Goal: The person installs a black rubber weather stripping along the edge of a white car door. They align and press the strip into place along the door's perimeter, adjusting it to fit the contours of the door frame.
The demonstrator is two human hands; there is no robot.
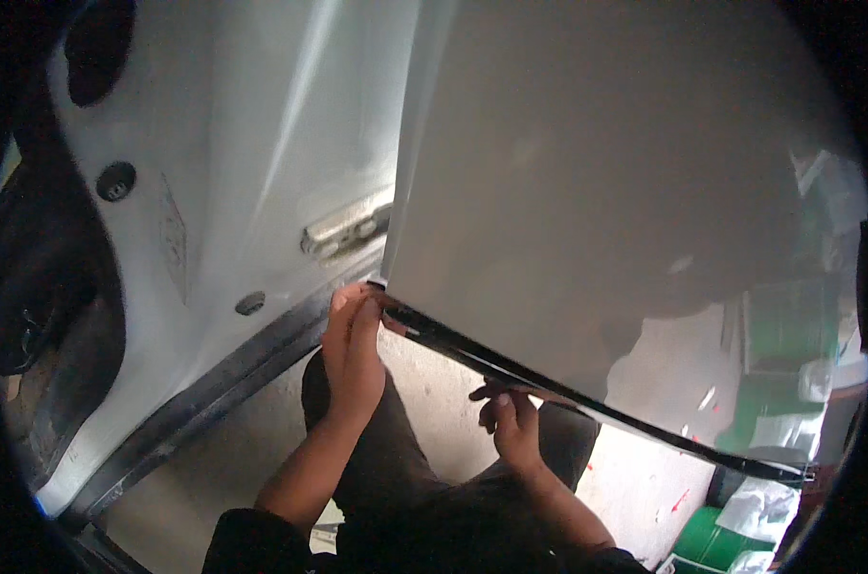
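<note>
Left hand [355, 359], 7–8 o'clock just off centre of view: fingers nearly straight, held close together, fingertips pinching the near end of the black strip [635, 422]. Strip runs along the bottom edge of the door panel [587, 182], from centre out to 4 o'clock.

Right hand [516, 432], 5 o'clock: half open, fingers loosely curled, one finger pointing to 10 under the strip. Fingertips at or just below it; can't tell if they touch or pinch.

Around, left to right: dark vehicle interior [46, 258] at 9. Pale body frame [233, 124] at 10, with round black plug [116, 181] at 9–10 and smaller oval plug [250, 303] at 9. Dark sill [233, 381] slants through 8, up toward left hand. Metal hinge [346, 230] at 10, near centre, its right end hidden by the door panel. Trousered legs [377, 430] at 6, behind both hands. Door panel fills 12 to 3, glossy, green reflections at its right; it blocks whatever is behind. Green drum [707, 540] at 4–5, white sheet [764, 510] over it.
</note>
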